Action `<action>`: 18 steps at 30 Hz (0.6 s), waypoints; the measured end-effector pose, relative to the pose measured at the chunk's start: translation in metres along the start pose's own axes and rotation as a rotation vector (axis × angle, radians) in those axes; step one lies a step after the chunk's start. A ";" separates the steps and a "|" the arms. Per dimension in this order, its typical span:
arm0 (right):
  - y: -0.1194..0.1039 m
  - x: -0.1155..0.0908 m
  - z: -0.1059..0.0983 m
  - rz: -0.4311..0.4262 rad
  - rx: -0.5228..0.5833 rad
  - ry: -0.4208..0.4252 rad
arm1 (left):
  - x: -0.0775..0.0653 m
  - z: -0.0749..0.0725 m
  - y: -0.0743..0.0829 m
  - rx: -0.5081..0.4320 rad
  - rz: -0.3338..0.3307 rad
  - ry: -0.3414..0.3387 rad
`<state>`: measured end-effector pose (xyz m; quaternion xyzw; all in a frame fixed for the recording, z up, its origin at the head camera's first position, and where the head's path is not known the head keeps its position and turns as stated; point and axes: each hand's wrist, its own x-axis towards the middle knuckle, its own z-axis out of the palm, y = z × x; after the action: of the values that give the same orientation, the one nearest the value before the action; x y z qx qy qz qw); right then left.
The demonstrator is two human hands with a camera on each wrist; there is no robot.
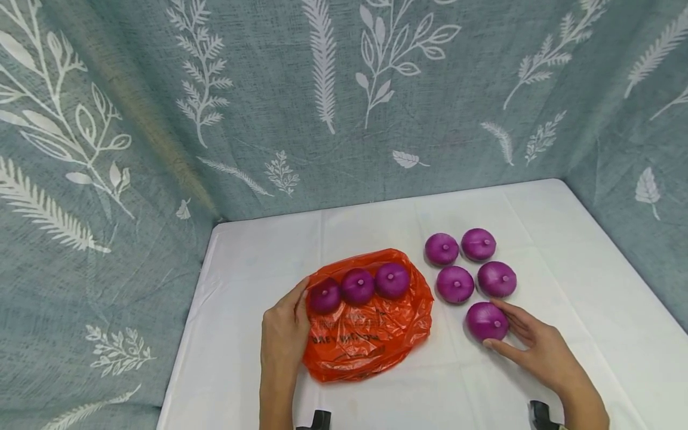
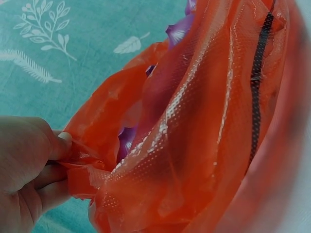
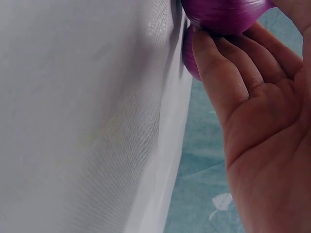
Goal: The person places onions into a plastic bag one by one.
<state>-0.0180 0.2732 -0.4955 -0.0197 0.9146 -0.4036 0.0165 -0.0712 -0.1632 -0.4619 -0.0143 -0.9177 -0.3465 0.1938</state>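
An orange-red plastic bag (image 1: 371, 343) with dark print lies on the table, and three purple onions (image 1: 358, 286) sit in a row at its far side. My left hand (image 1: 285, 328) pinches the bag's left edge; in the left wrist view the thumb and fingers grip the thin orange plastic (image 2: 112, 116). To the right of the bag, my right hand (image 1: 537, 346) holds the nearest loose onion (image 1: 486, 321) between thumb and fingers. That onion (image 3: 226, 14) shows at the top of the right wrist view, partly cut off.
Several more purple onions (image 1: 455, 285) stand grouped just beyond the held one, to the right of the bag. A white cloth (image 1: 252, 257) covers the table. Grey-green curtains (image 1: 333, 161) with white leaf prints hang behind and at both sides.
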 end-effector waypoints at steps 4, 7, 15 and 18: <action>-0.001 0.000 0.001 0.021 -0.010 -0.013 | 0.000 0.000 -0.001 -0.001 0.003 0.003; -0.002 0.000 0.002 0.025 -0.016 -0.017 | 0.001 -0.001 -0.001 -0.007 0.012 0.003; -0.008 0.002 0.000 0.014 -0.001 -0.016 | 0.002 -0.001 0.000 -0.019 0.018 0.001; -0.011 0.003 -0.002 0.023 -0.006 -0.028 | 0.003 -0.001 0.000 -0.019 0.024 -0.003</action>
<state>-0.0210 0.2672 -0.4860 -0.0151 0.9155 -0.4005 0.0340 -0.0734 -0.1641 -0.4609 -0.0274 -0.9143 -0.3530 0.1965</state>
